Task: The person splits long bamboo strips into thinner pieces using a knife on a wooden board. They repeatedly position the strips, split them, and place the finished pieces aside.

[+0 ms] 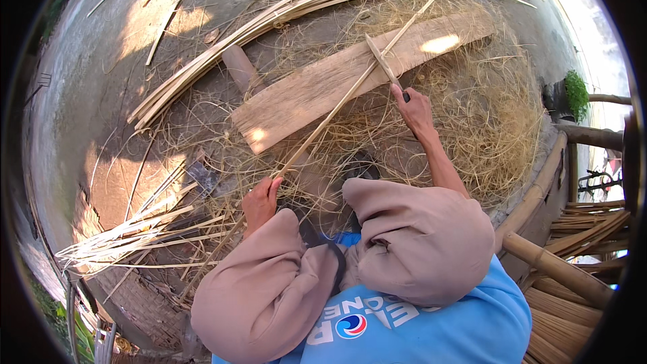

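A long thin bamboo strip (335, 109) runs slantwise from my left side, over a wooden board (303, 104), toward the far right. My left hand (261, 201) is closed around the strip near my left knee. In my right hand (414, 111) is a knife (381, 58), its dark handle partly covered by my fingers. The blade crosses the strip above the board; whether it cuts into it I cannot tell. The board lies tilted across a short wooden block (241, 67).
A bundle of long bamboo strips (283, 10) curves behind the board. Curly shavings (482, 121) heap at the right and around my feet. Shorter split pieces (135, 236) lie at the left. Bamboo poles (539, 182) stand on the right, beside a green plant (575, 94).
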`<state>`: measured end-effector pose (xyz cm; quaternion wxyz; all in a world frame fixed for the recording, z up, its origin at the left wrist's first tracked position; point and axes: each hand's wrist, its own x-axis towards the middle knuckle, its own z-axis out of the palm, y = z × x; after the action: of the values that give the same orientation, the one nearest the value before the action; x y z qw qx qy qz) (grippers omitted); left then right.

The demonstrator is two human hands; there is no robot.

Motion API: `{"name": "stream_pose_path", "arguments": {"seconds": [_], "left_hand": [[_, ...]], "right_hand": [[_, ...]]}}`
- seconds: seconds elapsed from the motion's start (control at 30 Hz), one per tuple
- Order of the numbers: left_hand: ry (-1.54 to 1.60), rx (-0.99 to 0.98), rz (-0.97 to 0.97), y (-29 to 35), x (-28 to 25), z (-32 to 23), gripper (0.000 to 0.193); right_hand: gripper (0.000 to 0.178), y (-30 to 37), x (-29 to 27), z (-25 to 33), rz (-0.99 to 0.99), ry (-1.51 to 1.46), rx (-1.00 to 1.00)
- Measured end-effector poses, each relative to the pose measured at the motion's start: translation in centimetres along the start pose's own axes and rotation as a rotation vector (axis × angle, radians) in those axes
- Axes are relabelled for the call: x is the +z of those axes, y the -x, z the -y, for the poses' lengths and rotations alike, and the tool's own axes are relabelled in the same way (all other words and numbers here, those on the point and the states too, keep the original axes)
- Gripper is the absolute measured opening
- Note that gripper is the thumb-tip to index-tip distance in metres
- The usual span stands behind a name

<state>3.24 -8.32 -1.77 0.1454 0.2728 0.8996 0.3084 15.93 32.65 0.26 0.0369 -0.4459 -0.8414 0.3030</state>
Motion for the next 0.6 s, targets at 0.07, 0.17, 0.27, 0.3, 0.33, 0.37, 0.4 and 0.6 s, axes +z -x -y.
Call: {"name": "stream_pose_path", "arguments": {"seconds": [0.07, 0.17, 0.27, 0.3, 0.33, 0.37, 0.4, 0.6], "left_hand": [[-0.051, 0.003, 0.033, -0.4, 0.5, -0.3, 0.032], [-0.037, -0.051, 0.085, 0.3, -0.4, 0.9, 0.033], [0.001, -0.212, 0.187, 5.5, -4.7, 6.6, 0.035], [0.075, -0.21, 0.223, 5.7, -5.3, 6.8, 0.035], [0.122, -0.237, 0.238, 6.6, -6.3, 6.8, 0.034], [0.186, -0.264, 0.26, 7.2, -7.0, 6.8, 0.034], [0.211, -0.31, 0.289, 7.1, -7.1, 6.8, 0.034], [0.265, -0.434, 0.406, 7.9, -7.9, 10.0, 0.036]], "right_hand": [[0.06, 0.6, 0.8, 0.4, 0.012, 0.025, -0.088], [0.062, 5.7, 3.4, 1.6, 0.169, 0.086, -0.394], [0.063, 5.2, 2.1, -0.7, 0.141, 0.086, -0.334], [0.063, 1.8, -1.5, -2.1, 0.072, 0.069, -0.081], [0.064, -1.8, -2.4, -3.4, 0.004, 0.074, -0.027], [0.065, -3.5, -3.3, -4.2, -0.065, 0.095, 0.032], [0.065, -3.7, -3.0, -4.1, -0.073, 0.088, 0.017], [0.062, 5.5, 3.6, 1.0, 0.144, 0.065, -0.515]]}}
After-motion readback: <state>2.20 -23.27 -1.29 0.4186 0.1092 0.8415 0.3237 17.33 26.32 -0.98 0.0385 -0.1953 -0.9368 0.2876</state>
